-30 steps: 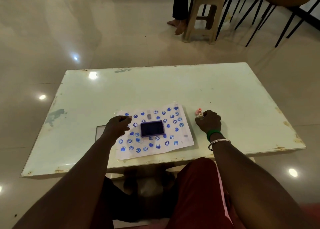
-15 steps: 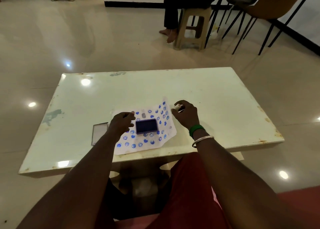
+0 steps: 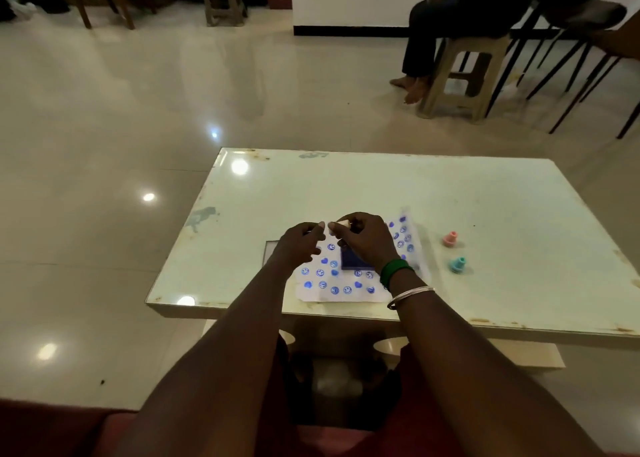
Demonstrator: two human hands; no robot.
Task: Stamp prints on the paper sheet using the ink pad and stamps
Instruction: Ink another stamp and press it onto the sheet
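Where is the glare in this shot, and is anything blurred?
Head view: light spots glare off the table at its far-left corner and near edge, and off the floor; the room is dim; the left hand and right hand, gripping a stamp, look slightly soft.

Open table (image 3: 363, 186) beyond the paper sheet (image 3: 349, 292); right (well apart), pink stamp (image 3: 450, 239), teal stamp (image 3: 458, 265).

Home rm: glossy floor (image 3: 138, 93), stools (image 3: 485, 46)

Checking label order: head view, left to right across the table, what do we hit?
Order: left hand → right hand, pinching a cream stamp → pink stamp. The teal stamp is left out because it sits almost straight below the pink one.
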